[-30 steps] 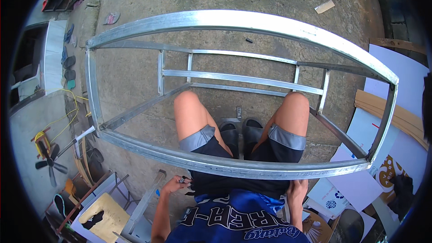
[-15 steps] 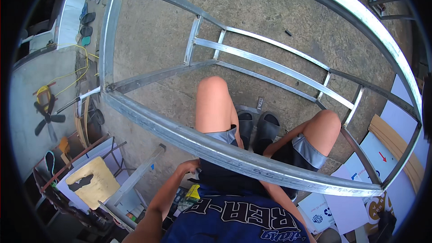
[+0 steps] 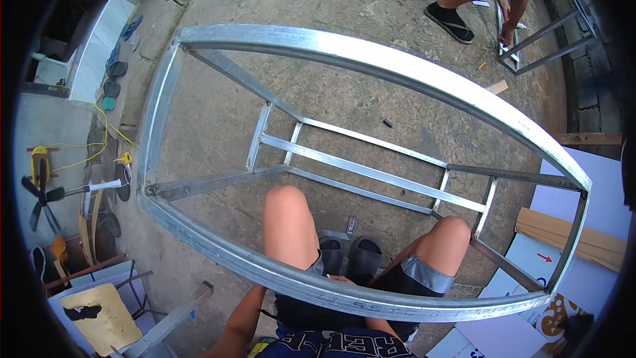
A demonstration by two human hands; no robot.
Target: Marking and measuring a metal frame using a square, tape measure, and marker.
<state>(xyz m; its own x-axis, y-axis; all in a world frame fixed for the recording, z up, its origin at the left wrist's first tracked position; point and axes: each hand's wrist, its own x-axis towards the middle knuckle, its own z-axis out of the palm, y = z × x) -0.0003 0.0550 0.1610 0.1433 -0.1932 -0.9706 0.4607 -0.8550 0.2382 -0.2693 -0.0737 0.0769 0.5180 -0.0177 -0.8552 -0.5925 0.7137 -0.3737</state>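
A tall frame of welded silvery square metal tubes (image 3: 291, 282) stands around my bent legs, its near top rail crossing in front of my lap. My left hand (image 3: 257, 290) is at my left hip, mostly hidden behind that rail; its fingers do not show. Between my thighs, just past the rail, a small part of my right hand (image 3: 341, 280) shows, and the rail covers the rest. What either hand holds, if anything, is hidden. My feet, in dark slides (image 3: 364, 257), rest on the concrete inside the frame, beside a short metal piece (image 3: 350, 225).
Far right, another person's hands (image 3: 507, 30) work low at a smaller metal frame (image 3: 520, 63). White sheets and wooden strips (image 3: 563, 235) lie at right. To the left are a fan blade (image 3: 43, 197), a yellow cord (image 3: 99, 149), and a stool with a torn yellowish seat (image 3: 99, 318).
The view has tilted up, so the frame sits lower and the other person shows. My left hand has gone from partly visible to mostly behind the rail; part of my right hand now shows.
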